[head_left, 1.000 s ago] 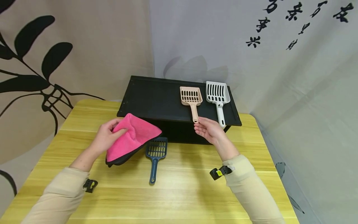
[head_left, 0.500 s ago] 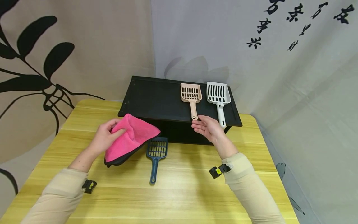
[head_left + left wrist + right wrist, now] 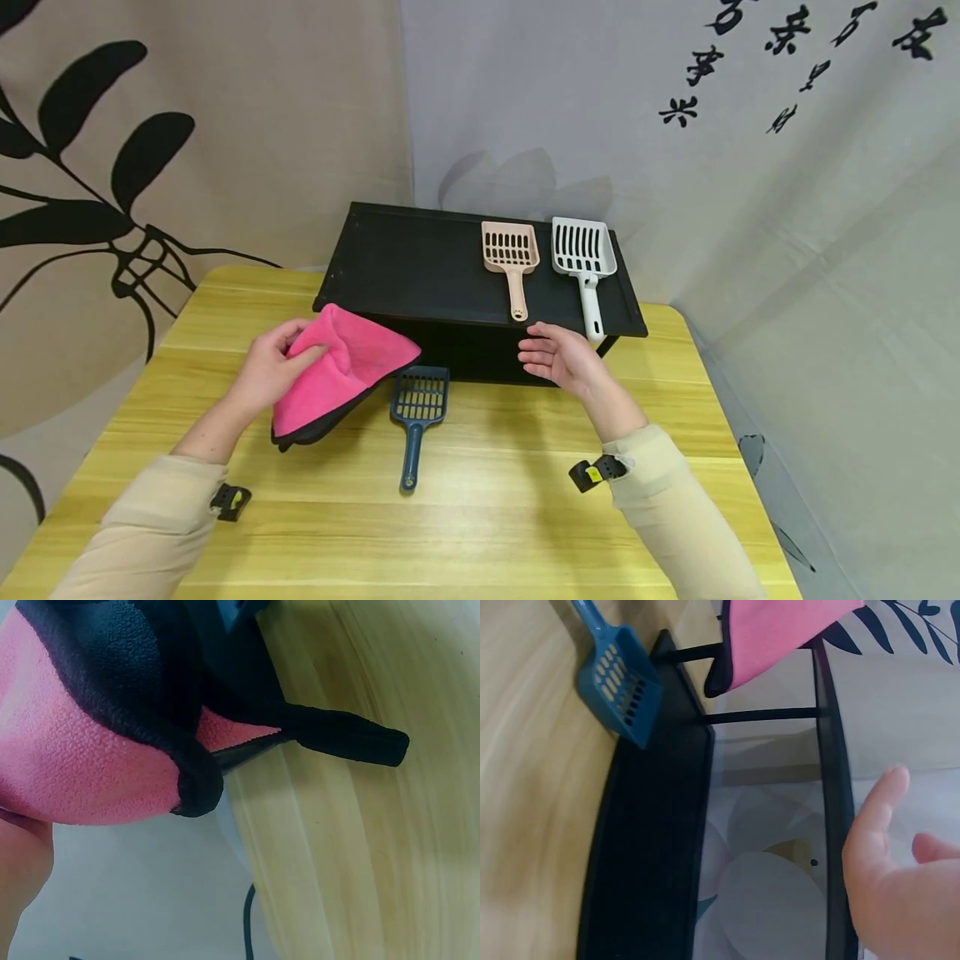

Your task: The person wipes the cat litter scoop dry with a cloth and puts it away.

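My left hand (image 3: 272, 362) grips a folded pink cloth (image 3: 341, 367) with a dark underside and black edging, held over the table's left part. In the left wrist view a black-edged strip of the cloth (image 3: 112, 757) sticks out over the wood. My right hand (image 3: 562, 358) holds nothing; its fingers are extended just in front of the black rack's front edge. Above those fingers, the beige litter scoop (image 3: 516, 287) lies on the rack with its handle toward me. To its right lies a white litter scoop (image 3: 590, 292). A blue litter scoop (image 3: 414, 433) rests on the table between my hands.
The black two-level rack (image 3: 420, 258) stands at the back of the wooden table (image 3: 480, 500). Its lower shelf (image 3: 652, 847) and side bars show in the right wrist view. A printed curtain (image 3: 525, 100) hangs behind and to the right.
My right hand has let go of the beige scoop's handle and drawn slightly back; the scoop now lies a bit farther back on the rack. My left hand and the cloth have shifted slightly left.
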`<state>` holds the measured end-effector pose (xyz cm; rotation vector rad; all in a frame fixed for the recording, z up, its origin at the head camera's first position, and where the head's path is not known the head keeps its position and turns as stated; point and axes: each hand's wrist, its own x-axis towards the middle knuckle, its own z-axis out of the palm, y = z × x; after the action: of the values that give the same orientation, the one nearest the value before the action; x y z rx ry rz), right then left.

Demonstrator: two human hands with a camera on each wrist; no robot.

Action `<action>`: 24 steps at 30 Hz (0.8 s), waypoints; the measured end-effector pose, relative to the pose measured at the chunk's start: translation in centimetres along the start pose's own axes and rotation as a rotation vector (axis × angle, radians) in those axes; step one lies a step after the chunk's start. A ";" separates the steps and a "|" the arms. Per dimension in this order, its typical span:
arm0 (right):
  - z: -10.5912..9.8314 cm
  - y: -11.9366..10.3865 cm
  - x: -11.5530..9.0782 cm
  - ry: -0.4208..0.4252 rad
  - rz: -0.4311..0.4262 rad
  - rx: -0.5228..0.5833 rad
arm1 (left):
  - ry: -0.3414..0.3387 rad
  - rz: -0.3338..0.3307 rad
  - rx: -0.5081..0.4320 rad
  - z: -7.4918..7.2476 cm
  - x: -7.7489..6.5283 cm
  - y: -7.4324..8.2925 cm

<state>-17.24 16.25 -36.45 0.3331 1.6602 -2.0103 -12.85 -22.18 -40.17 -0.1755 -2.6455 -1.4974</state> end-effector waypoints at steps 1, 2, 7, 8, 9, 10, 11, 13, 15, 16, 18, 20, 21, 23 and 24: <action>0.0 0.3 0.0 -0.018 0.008 -0.010 | 0.002 -0.005 0.004 -0.1 -0.1 0.0; -0.1 0.7 0.1 -0.036 0.014 -0.022 | 0.002 -0.011 0.004 -0.2 -0.1 -0.1; 0.1 3.2 0.8 -0.113 0.040 -0.075 | -0.005 -0.054 0.013 -0.4 -0.4 -0.5; 0.3 3.8 1.0 -0.129 0.044 -0.086 | -0.006 -0.063 0.013 -0.4 -0.4 -0.6; 0.4 4.4 1.2 -0.144 0.051 -0.098 | -0.005 -0.069 0.018 -0.4 -0.4 -0.7; 0.6 5.0 1.3 -0.155 0.059 -0.111 | -0.003 -0.076 0.019 -0.4 -0.5 -0.8; 0.8 5.6 1.5 -0.162 0.068 -0.124 | 0.002 -0.079 0.021 -0.3 -0.5 -0.9; 1.3 6.9 1.8 -0.180 0.083 -0.155 | 0.014 -0.074 0.024 -0.3 -0.5 -1.1; 1.9 8.2 2.2 -0.199 0.100 -0.178 | 0.029 -0.068 0.032 -0.2 -0.4 -1.2; 2.2 8.9 2.3 -0.207 0.108 -0.186 | 0.032 -0.066 0.032 -0.2 -0.4 -1.2; 2.8 10.2 2.7 -0.225 0.127 -0.192 | 0.035 -0.063 0.033 -0.2 -0.4 -1.3; 3.5 11.5 3.0 -0.237 0.149 -0.189 | 0.030 -0.066 0.020 -0.2 -0.4 -1.3; 3.9 12.1 3.2 -0.240 0.160 -0.186 | 0.027 -0.067 0.013 -0.2 -0.4 -1.3; 4.6 13.3 3.5 -0.236 0.177 -0.177 | 0.019 -0.072 -0.004 -0.1 -0.5 -1.3; 5.0 13.9 3.6 -0.235 0.187 -0.168 | 0.016 -0.074 -0.012 -0.1 -0.5 -1.4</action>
<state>-12.39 8.88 -48.78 0.1769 1.5755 -1.6910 -12.56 -23.01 -41.35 -0.0666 -2.6586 -1.5292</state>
